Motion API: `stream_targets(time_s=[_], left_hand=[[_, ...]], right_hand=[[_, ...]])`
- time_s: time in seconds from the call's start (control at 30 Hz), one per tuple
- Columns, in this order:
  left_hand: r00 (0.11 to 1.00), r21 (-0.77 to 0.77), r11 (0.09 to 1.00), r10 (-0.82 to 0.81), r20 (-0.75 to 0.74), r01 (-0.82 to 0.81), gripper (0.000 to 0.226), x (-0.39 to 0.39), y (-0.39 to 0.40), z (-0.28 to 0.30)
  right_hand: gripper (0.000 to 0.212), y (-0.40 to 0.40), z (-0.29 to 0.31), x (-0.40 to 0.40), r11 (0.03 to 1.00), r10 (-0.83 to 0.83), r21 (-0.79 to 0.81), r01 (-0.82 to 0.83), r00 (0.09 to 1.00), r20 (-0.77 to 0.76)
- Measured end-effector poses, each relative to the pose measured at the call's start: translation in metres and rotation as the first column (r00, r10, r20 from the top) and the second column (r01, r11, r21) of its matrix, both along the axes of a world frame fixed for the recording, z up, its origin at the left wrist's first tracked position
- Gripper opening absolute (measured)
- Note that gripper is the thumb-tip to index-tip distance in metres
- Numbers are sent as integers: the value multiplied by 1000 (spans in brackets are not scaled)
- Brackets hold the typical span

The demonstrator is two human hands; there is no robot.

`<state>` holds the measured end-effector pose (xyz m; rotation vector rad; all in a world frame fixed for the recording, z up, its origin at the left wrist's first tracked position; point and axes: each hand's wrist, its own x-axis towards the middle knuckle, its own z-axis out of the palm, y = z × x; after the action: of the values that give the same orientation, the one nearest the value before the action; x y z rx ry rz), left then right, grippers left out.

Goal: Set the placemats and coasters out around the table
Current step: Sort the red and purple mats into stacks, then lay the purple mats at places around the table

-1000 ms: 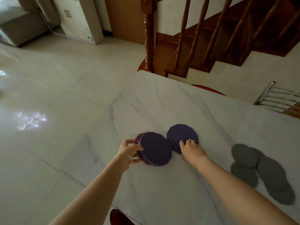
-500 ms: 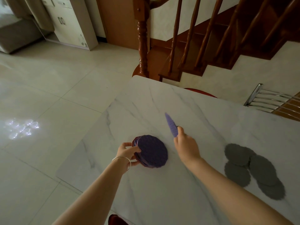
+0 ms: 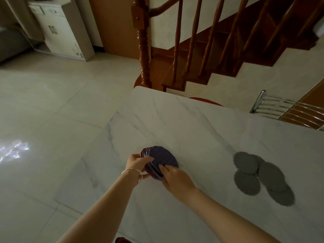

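Purple patterned round coasters (image 3: 162, 159) sit fanned in a stack near the white marble table (image 3: 192, 130) edge, our left hand (image 3: 138, 163) gripping the stack's side to steady it w/ right-hand fingertips (image 3: 165, 168) curled onto the top one, prob. to peel it off, grey scalloped round mats (image 3: 263, 176) waiting apart.

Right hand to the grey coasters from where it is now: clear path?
Probably yes. The right hand rests on the purple stack, and only bare marble table lies between it and the grey coasters, which sit on its own side. It would have to leave the stack first.
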<state>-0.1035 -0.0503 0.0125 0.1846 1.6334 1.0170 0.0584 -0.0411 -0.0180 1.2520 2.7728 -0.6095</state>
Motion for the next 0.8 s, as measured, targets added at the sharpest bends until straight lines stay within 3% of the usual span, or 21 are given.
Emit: stream_targets(time_s=[0.17,0.37,0.47,0.57,0.67,0.73,0.8], left_hand=[[995,-25,998,-64,-76,63,48,1,-5,-7],[976,-1,982,-188,-107,189,48,18,12,11],[938,11,949,-309,-158,314,48,41,27,26],[906,45,912,-398,-145,407,48,72,38,39],[881,90,878,-465,-84,471,48,101,49,48],[853,112,845,-520,-50,522,46,128,56,56],[819,130,812,-574,-4,570,42,156,61,62]], right_hand=[[44,1,-4,16,998,-31,-66,22,990,-139],[40,11,-3,50,926,-370,-168,338,900,-230],[43,17,3,77,819,-559,-303,488,798,-225],[52,17,6,105,627,-759,-470,622,625,-185],[54,14,11,132,467,-876,-597,652,433,-212],[53,10,21,158,348,-937,-713,609,230,-261],[38,4,34,184,278,-944,-856,437,-41,-327]])
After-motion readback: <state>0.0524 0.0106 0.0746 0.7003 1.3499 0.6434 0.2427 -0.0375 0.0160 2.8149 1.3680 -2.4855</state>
